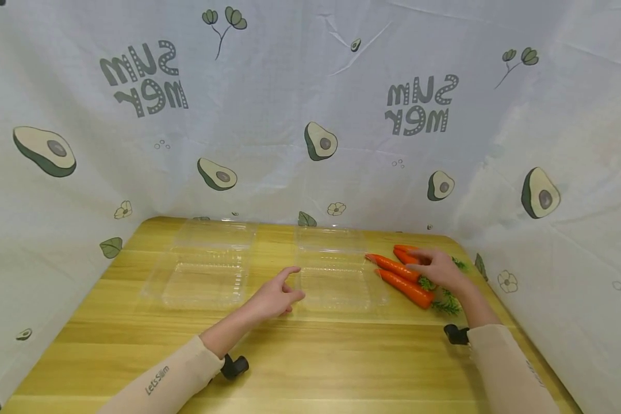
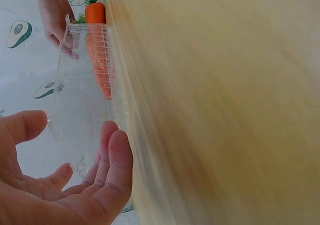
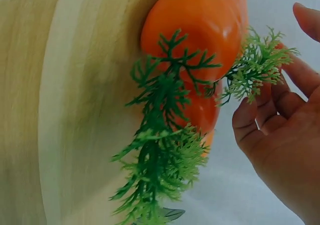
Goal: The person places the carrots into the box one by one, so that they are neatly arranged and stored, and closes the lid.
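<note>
My left hand (image 1: 275, 296) is at the left side of a clear plastic clamshell box (image 1: 336, 287), its thumb and fingers spread apart. In the left wrist view the fingertips are right at the box's edge, with nothing between them. My right hand (image 1: 440, 270) reaches over the rear of several orange carrots with green tops, its fingers loosely bent near the back carrots (image 1: 405, 255). The front carrot (image 1: 406, 288) and the middle carrot (image 1: 393, 266) lie beside the box. In the right wrist view, the fingers are beside the leafy top (image 3: 257, 62), thumb held apart.
A second clear clamshell box (image 1: 204, 284) lies at the left, lid opened toward the back like the first one's. Both rest on a wood-grain table (image 1: 310, 368). A white curtain (image 1: 269, 115) printed with avocados surrounds the table at the back and sides.
</note>
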The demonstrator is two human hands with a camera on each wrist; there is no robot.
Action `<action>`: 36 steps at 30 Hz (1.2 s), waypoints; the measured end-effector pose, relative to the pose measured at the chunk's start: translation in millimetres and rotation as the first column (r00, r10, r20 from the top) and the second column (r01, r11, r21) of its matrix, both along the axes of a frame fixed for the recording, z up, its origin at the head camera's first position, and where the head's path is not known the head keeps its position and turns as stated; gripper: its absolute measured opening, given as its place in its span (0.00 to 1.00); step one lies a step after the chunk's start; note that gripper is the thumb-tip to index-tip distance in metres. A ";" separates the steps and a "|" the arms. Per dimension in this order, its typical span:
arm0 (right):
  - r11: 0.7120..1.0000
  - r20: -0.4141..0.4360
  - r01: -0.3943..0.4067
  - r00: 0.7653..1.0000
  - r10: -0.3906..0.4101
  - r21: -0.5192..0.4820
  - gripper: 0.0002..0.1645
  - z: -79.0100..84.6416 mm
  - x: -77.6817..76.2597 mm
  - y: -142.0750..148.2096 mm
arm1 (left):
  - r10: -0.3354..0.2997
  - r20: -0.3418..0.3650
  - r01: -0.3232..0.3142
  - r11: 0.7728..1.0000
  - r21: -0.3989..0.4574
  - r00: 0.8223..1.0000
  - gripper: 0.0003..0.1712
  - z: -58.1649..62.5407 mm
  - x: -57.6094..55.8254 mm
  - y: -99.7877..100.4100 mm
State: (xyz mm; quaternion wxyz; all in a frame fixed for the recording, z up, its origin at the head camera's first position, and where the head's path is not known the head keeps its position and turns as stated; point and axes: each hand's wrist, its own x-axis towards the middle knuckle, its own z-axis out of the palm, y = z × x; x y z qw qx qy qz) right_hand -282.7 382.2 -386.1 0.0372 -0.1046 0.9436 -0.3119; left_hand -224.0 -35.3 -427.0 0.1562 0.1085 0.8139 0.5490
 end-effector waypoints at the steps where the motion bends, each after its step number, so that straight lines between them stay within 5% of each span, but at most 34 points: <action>1: 1.000 0.004 0.003 1.000 -0.003 0.011 0.35 -0.5 0.0 0.8 | 0.001 -0.002 -0.001 1.000 0.000 1.000 0.38 -0.5 -0.4 0.5; 19: 0.988 0.032 -0.010 0.999 0.005 0.154 0.36 -10.8 -2.7 9.5 | 0.016 -0.030 -0.017 0.999 -0.034 0.999 0.38 -2.0 -2.0 1.5; 36: 0.984 0.041 0.012 0.999 -0.019 0.175 0.37 -9.7 3.8 9.5 | 0.005 -0.046 -0.007 0.998 -0.060 0.999 0.38 -0.1 -0.3 -2.5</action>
